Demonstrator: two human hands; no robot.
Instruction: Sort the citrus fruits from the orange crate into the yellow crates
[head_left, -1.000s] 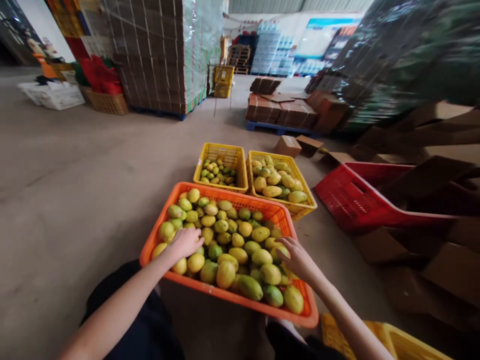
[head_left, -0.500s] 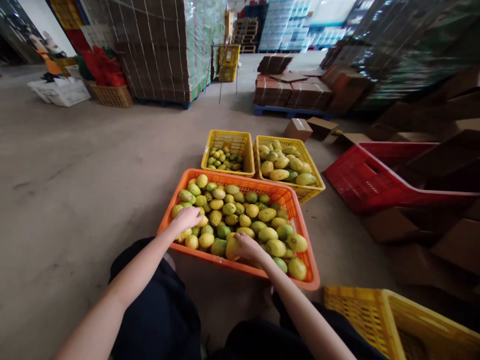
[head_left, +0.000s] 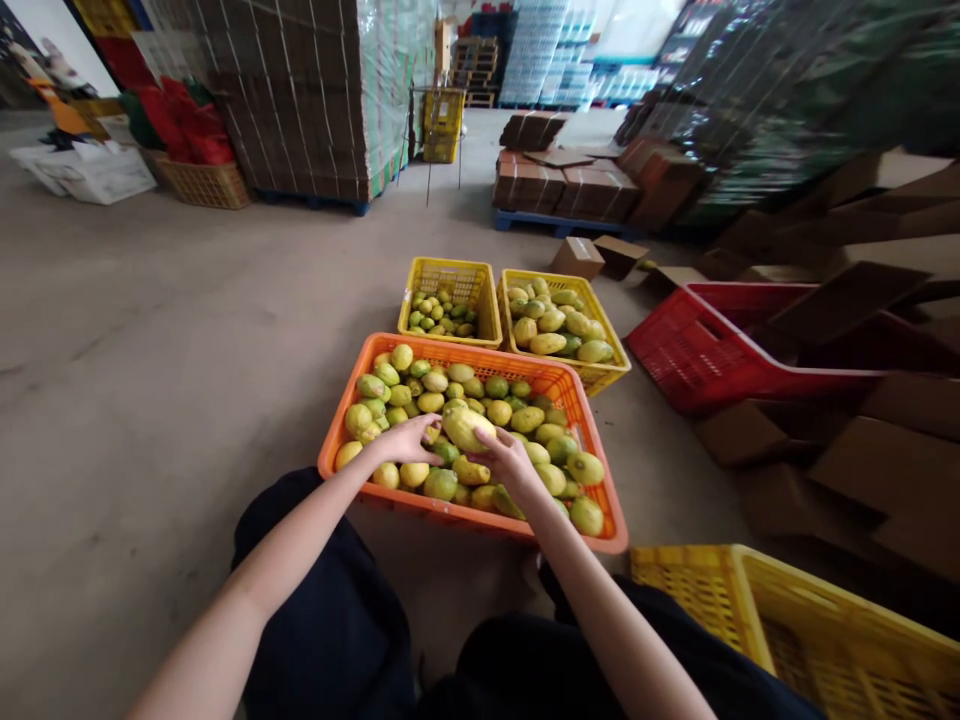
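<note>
A large orange crate (head_left: 365, 395) full of yellow-green papayas (head_left: 442, 484) stands on the floor before my knees. Over its middle, my right hand (head_left: 504, 458) grips one long yellow papaya (head_left: 463, 428), raised above the others and lying roughly sideways. Just left of that fruit is my left hand (head_left: 412, 440), fingers apart and curved toward its end, holding nothing that I can see. Whether those fingertips touch the papaya is unclear.
Behind the orange crate are two yellow crates, the left one (head_left: 409, 305) with small fruits, the right one (head_left: 619, 350) with larger papayas. A red crate (head_left: 675, 350) and cardboard boxes (head_left: 765, 430) lie to the right. Another yellow crate (head_left: 739, 590) sits at lower right.
My right hand has lifted a papaya from the near side of the orange crate up to its middle. My left hand has moved right, toward that fruit. The view has shifted slightly.
</note>
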